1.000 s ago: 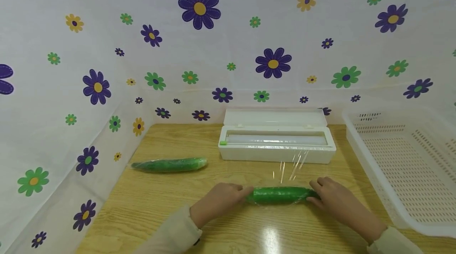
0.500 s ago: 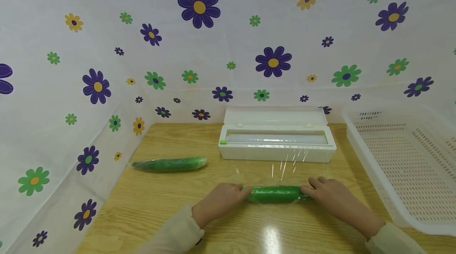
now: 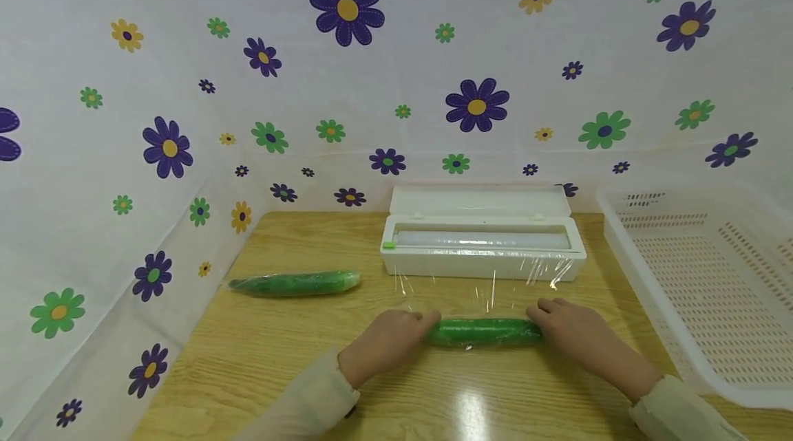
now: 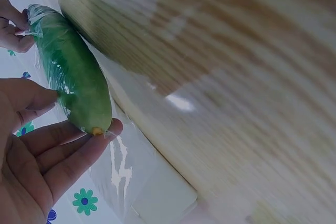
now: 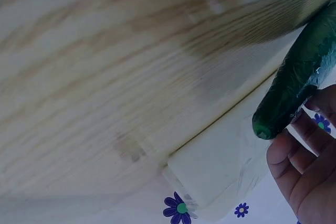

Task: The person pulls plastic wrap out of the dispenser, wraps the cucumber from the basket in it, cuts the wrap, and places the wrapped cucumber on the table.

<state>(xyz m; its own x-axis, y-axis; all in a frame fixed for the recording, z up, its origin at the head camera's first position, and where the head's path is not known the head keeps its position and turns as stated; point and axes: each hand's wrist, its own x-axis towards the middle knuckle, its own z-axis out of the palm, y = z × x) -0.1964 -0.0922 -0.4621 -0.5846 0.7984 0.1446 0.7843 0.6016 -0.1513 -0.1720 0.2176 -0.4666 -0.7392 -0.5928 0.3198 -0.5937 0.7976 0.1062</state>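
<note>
A green cucumber (image 3: 486, 332) lies crosswise low over the table, with clear cling film around it. The left hand (image 3: 384, 341) pinches its left end, thumb on one side and fingers under the pale tip in the left wrist view. At the darker right end, the right hand (image 3: 576, 331) holds the cucumber between thumb and fingers. Film (image 3: 493, 293) with shiny creases stretches from the cucumber back to a white cling film dispenser (image 3: 483, 266). The dispenser's lid stands up, and its film roll (image 3: 483, 239) shows inside.
Another film-wrapped cucumber (image 3: 294, 283) lies on the wooden table (image 3: 248, 358) at the left. A white perforated basket (image 3: 659, 331) stands at the right, close to the right forearm. A flower-patterned cloth (image 3: 409, 62) rises behind and at the left.
The cucumber has moved slightly away from the person, with both hands. The right hand has shifted left over the cucumber's tip. Creases in the film have changed place.
</note>
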